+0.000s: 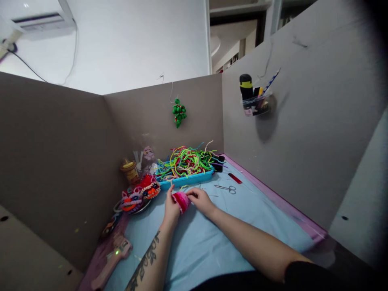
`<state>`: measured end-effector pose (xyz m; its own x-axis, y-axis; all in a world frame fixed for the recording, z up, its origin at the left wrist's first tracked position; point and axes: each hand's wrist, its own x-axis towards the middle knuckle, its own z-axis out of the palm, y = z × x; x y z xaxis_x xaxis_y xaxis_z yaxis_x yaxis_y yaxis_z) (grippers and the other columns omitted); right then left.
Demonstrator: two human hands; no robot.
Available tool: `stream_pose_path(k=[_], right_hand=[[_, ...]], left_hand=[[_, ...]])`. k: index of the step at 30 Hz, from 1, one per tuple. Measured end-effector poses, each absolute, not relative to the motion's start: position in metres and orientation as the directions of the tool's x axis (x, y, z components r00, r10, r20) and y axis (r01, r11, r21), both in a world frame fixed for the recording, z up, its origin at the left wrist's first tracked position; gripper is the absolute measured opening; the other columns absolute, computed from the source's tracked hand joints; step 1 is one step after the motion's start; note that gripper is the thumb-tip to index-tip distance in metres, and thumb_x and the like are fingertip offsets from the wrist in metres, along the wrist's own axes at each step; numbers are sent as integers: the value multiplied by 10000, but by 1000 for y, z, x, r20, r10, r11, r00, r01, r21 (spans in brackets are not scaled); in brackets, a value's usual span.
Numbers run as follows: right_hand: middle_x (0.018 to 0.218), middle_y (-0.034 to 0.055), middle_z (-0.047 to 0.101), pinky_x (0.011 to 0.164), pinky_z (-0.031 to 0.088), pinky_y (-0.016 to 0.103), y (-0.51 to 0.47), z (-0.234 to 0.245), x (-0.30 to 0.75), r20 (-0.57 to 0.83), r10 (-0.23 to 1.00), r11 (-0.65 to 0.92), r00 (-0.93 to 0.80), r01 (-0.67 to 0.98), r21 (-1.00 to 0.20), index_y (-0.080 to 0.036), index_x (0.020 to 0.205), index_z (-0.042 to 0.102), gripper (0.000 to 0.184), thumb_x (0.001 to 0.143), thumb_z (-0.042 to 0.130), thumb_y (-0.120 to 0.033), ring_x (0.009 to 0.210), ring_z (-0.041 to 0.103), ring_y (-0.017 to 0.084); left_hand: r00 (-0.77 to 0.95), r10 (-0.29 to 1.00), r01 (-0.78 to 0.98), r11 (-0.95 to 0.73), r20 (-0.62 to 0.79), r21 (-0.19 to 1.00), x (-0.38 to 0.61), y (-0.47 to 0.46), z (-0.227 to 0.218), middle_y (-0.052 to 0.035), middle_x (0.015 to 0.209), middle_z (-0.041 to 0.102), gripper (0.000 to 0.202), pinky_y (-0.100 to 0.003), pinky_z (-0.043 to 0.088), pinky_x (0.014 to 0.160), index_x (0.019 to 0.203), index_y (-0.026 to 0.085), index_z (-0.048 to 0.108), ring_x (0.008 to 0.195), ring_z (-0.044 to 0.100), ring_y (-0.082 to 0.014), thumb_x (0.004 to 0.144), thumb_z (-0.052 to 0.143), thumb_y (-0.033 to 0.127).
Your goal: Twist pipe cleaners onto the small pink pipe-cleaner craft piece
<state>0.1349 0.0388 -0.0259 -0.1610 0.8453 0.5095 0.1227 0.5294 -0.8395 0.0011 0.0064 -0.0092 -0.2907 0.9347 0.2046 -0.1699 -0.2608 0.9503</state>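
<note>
Between my hands, over the blue cloth, is a small fuzzy pink and red striped piece [182, 201] with a rounded shape. My left hand [171, 206] grips its left side, thumb pointing up. At its upper right edge, the fingertips of my right hand [200, 199] are pinched together; whether they hold a strand there is too small to tell. Just beyond my hands stands a blue tray [188, 179] heaped with tangled fuzzy stems [190, 161], mostly green, red and yellow. Small scissors [226, 188] lie to the right of my right hand.
Left are colourful fuzzy pieces [136, 198] in a metal dish and a brown-yellow container [130, 171]. A pink glue gun [117, 258] with a green light lies front left. A red strip [235, 178] and dark phone [218, 163] lie right. Grey panels [163, 121] enclose the table.
</note>
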Motion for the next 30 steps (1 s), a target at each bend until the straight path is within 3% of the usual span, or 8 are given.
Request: stream_pose_path(k=[7, 11, 21, 26, 30], right_hand=[[777, 45, 695, 699, 500, 290, 39, -28, 132, 437, 878, 446, -196, -2, -895, -152, 811, 692, 176, 724, 539, -149, 725, 629, 164], [770, 43, 699, 687, 500, 283, 35, -25, 132, 435, 878, 447, -202, 20, -894, -155, 816, 695, 182, 728, 536, -144, 721, 632, 166], [932, 44, 689, 812, 485, 312, 23, -17, 133, 590, 765, 639, -257, 197, -743, -199, 994, 659, 304, 769, 481, -96, 865, 623, 170], [1124, 85, 629, 926, 441, 357, 20, -19, 133, 640, 688, 725, -342, 290, -625, -189, 1189, 559, 449, 761, 484, -75, 1023, 567, 197], [1194, 117, 584, 957, 428, 380, 22, -23, 133, 638, 687, 726, -346, 344, -596, -170, 1289, 470, 530, 769, 456, -70, 1085, 537, 210]], left_hand=[[-306, 921, -139, -295, 243, 945, -1, 8, -12, 25, 669, 611, 725, -190, 414, 532, 1175, 167, 532, 535, 531, -99, 490, 745, 55], [-341, 914, -165, -287, 219, 943, -3, 9, -14, 33, 594, 590, 706, -202, 397, 514, 1120, 150, 564, 510, 523, -115, 452, 743, 7], [-401, 884, -109, -309, 243, 945, -6, 11, -13, 24, 653, 601, 705, -208, 397, 550, 1120, 149, 559, 546, 527, -118, 453, 753, 32], [-388, 886, -68, -303, 254, 951, -5, 10, -11, 12, 757, 618, 754, -207, 430, 588, 1167, 198, 517, 603, 557, -115, 462, 734, 43], [-360, 919, -154, -230, 162, 961, -3, 9, -9, 18, 710, 615, 754, -194, 420, 529, 1206, 191, 476, 543, 554, -101, 494, 669, 40]])
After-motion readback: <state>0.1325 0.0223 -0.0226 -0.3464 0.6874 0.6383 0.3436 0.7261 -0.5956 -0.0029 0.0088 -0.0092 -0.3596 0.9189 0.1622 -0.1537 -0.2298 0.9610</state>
